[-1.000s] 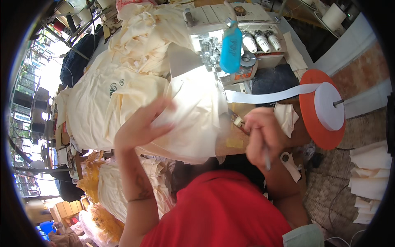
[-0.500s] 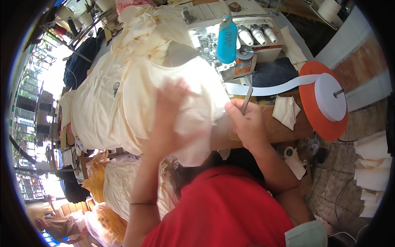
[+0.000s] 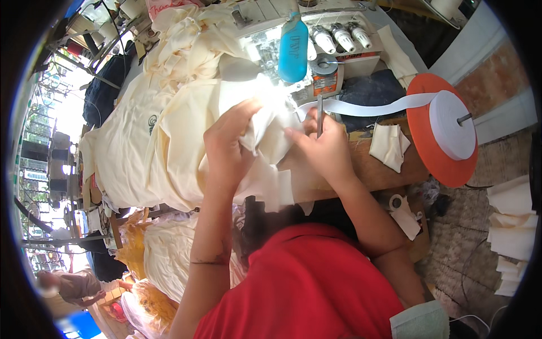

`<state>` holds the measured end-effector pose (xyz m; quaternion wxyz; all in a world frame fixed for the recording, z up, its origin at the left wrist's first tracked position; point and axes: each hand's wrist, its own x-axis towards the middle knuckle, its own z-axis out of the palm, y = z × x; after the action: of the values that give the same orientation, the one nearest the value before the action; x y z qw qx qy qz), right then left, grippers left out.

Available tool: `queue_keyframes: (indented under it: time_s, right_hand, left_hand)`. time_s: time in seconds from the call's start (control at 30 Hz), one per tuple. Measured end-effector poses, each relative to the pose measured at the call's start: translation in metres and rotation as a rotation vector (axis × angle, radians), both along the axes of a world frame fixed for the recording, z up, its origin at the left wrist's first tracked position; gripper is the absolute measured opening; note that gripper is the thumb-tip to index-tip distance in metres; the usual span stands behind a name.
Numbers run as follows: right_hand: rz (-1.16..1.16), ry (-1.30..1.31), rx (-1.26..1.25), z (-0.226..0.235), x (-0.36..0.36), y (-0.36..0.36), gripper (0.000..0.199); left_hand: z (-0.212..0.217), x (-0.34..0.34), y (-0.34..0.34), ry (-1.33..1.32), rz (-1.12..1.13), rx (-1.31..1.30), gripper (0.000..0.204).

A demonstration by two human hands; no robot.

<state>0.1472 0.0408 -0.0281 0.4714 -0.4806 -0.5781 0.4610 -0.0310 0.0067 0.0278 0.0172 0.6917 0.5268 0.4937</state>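
My left hand [image 3: 228,141] is closed on a bunched edge of cream fabric [image 3: 180,130], which spreads left across the table and hangs down in front of me. A slim grey metal tool [image 3: 320,116] stands upright in my right hand [image 3: 328,152]; its exact kind cannot be made out. That hand's fingertips are close to the fabric and to the white tape [image 3: 372,107], which runs from a roll [image 3: 451,124] on an orange disc. Beyond my hands is a brightly lit sewing machine [image 3: 262,48], its needle area partly lost in glare.
A blue bottle-shaped object [image 3: 293,51] hangs before the machine. At the table's right lie a folded cream scrap [image 3: 389,147] and dark cloth [image 3: 367,93]. Plastic bags [image 3: 135,240] and more cream fabric [image 3: 169,254] sit below left. Another person [image 3: 79,288] is at the lower left.
My left hand, blurred and spread over the fabric before, now grips its edge. My right hand has moved a little left and up with the metal tool, which now points straight up.
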Motion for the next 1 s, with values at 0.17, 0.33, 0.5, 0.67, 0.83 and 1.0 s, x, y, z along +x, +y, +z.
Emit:
queue_keyframes:
  time_s: [0.17, 0.33, 0.5, 0.67, 0.83, 1.0]
  right_hand:
    - [0.328, 0.292, -0.308, 0.008, 0.012, 0.002, 0.020]
    - [0.310, 0.248, -0.172, -0.004, 0.015, -0.003, 0.024]
    - [0.326, 0.284, -0.250, -0.006, 0.016, -0.006, 0.022]
    - [0.353, 0.326, -0.342, 0.007, 0.006, 0.014, 0.013]
    - [0.325, 0.336, -0.331, 0.007, -0.001, 0.018, 0.011]
    - [0.266, 0.327, -0.228, 0.008, 0.001, 0.010, 0.013]
  left_hand:
    - [-0.012, 0.008, -0.007, 0.052, -0.053, 0.053, 0.037]
    - [-0.014, 0.025, -0.026, 0.247, 0.024, -0.057, 0.036]
    - [-0.017, 0.028, -0.028, 0.218, -0.021, -0.145, 0.038]
    - [-0.018, -0.003, 0.009, 0.190, -0.102, -0.108, 0.044]
    - [-0.007, -0.020, 0.034, 0.075, -0.219, -0.117, 0.034]
    - [-0.022, 0.009, 0.020, 0.177, 0.032, -0.036, 0.033]
